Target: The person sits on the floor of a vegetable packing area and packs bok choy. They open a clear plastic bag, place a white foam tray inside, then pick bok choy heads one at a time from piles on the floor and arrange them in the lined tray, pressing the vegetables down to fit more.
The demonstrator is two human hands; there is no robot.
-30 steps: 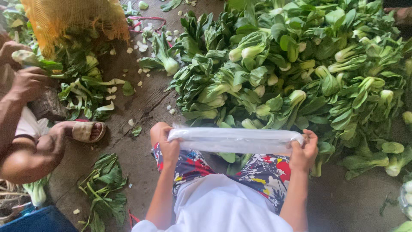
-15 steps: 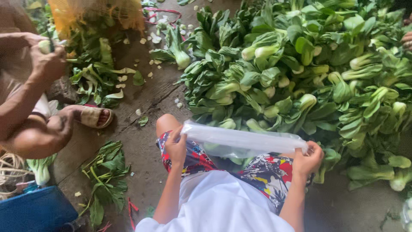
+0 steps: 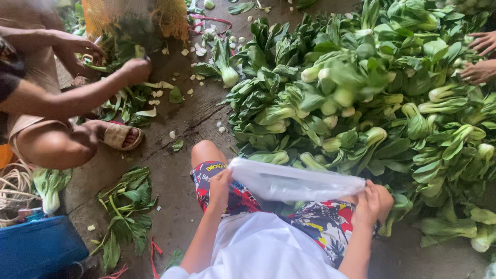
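On a damp concrete floor [image 3: 175, 129], a clear plastic bag [image 3: 294, 182] is being held stretched and still unfilled between the clenched left hand [image 3: 221, 185] and right hand [image 3: 373, 201], the bok choy pile [image 3: 361, 98] lying untouched just beyond both grips.

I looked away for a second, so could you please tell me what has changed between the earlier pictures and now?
The clear plastic bag, level a second ago, now slopes down toward the right hand; the left hand is higher. The co-worker's hand has moved from their knee out to the trimmed leaves. Both hands still grip the bag; the bok choy pile is unchanged.
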